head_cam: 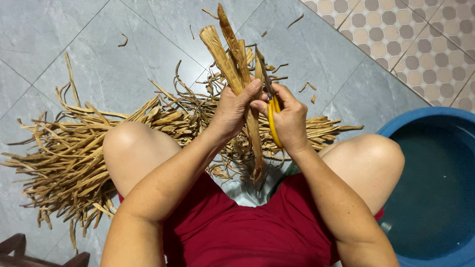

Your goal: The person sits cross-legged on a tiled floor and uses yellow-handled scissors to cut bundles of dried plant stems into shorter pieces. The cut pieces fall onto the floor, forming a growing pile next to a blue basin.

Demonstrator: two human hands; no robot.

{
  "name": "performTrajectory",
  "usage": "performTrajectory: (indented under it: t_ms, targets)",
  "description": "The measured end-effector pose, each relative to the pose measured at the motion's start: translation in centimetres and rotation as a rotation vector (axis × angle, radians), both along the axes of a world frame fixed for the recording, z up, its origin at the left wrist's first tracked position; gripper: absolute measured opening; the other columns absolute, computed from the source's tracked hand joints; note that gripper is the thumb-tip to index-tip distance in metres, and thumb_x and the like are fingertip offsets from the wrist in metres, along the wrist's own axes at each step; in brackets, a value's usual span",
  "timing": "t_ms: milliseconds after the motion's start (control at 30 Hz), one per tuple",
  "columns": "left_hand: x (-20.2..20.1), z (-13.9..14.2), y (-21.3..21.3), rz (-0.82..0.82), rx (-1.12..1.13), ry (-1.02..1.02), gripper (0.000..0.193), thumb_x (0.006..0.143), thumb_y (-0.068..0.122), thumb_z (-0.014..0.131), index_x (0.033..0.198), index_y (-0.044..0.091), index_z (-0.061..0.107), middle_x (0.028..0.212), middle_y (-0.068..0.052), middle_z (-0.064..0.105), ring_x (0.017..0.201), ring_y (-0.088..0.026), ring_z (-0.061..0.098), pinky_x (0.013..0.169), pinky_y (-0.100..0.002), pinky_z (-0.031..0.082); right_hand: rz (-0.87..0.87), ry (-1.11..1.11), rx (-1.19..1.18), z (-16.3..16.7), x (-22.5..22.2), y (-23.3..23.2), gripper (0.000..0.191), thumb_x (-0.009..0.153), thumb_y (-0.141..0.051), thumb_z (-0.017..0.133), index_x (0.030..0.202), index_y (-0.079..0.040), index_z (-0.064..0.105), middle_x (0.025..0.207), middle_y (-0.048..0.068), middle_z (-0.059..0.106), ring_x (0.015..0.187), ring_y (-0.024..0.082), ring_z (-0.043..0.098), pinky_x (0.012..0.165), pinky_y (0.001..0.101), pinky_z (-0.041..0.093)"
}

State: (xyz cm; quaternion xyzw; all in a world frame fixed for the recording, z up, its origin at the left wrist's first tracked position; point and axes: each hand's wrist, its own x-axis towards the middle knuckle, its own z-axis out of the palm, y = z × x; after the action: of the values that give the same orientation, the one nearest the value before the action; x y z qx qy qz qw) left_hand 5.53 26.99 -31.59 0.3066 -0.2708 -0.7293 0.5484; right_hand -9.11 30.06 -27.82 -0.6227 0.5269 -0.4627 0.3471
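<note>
Grey tile floor (123,64), dried strips everywhere. Left hand (232,111) clamps a bundle of dried strips (232,54) standing upright, long axis pointing away; right hand (289,121) grips yellow-handled scissors (272,118) right alongside, blades up.

A spread heap of dry tan strips (74,148) blocks the grey tiled floor (99,29) ahead of the knees, a blue round plastic basin (430,188) fills the right edge, while the far-left corner lies open.

1. Left hand (232,111) raised between the knees, fingers curled shut, thumb up.
2. Right hand (288,118) just beside it, fist closed.
3. Both forearms angle inward, wrists close.
</note>
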Motion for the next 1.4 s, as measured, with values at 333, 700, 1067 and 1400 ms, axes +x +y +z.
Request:
performTrajectory:
  t_ms: [333, 700, 1067, 1400]
  targets:
    - [-0.3, -0.8, 0.5, -0.049, -0.036, -0.053, 0.026, 0.101, 0.024, 0.07, 0.112, 0.001, 0.062, 0.096, -0.007, 0.072, 0.078, -0.014, 0.07, 0.07, -0.029, 0.062, -0.005, -0.223, 0.12, -0.4, -1.7, -1.6, 0.044, 0.096, -0.009, 0.078, 0.134, -0.006, 0.056, 0.09, 0.001, 0.069, 0.08, 0.007, 0.068, 0.07, 0.0214, 0.057]
    - [-3.7, -1.7, 2.1, -0.072, -0.169, -0.581, 0.044, 0.102, 0.024, 0.066, 0.141, 0.008, 0.051, 0.112, -0.011, 0.065, 0.095, -0.016, 0.064, 0.078, -0.03, 0.058, 0.011, -0.449, -0.094, -0.3, -3.0, -1.8, 0.053, 0.098, 0.008, 0.076, 0.144, -0.005, 0.052, 0.116, 0.005, 0.067, 0.101, 0.009, 0.064, 0.089, 0.0234, 0.057]
    - [-1.8, -1.5, 0.9, -0.219, 0.006, -0.091, 0.044, 0.092, 0.041, 0.074, 0.12, 0.007, 0.071, 0.079, 0.004, 0.058, 0.071, -0.009, 0.054, 0.064, -0.024, 0.047, 0.117, -0.803, 0.194, 1.5, -6.1, -2.9, 0.037, 0.096, -0.004, 0.07, 0.131, -0.005, 0.057, 0.099, 0.013, 0.072, 0.067, 0.008, 0.057, 0.058, 0.0228, 0.049]
    - [-1.1, 2.4, 0.7, -0.217, -0.004, -0.161, 0.036, 0.083, 0.028, 0.08, 0.113, 0.011, 0.071, 0.089, 0.001, 0.074, 0.082, -0.007, 0.067, 0.075, -0.022, 0.055, 0.217, -0.726, 0.249, 0.9, -5.0, -2.7, 0.042, 0.096, -0.001, 0.067, 0.135, -0.006, 0.054, 0.102, 0.01, 0.072, 0.07, 0.009, 0.062, 0.06, 0.022, 0.052]
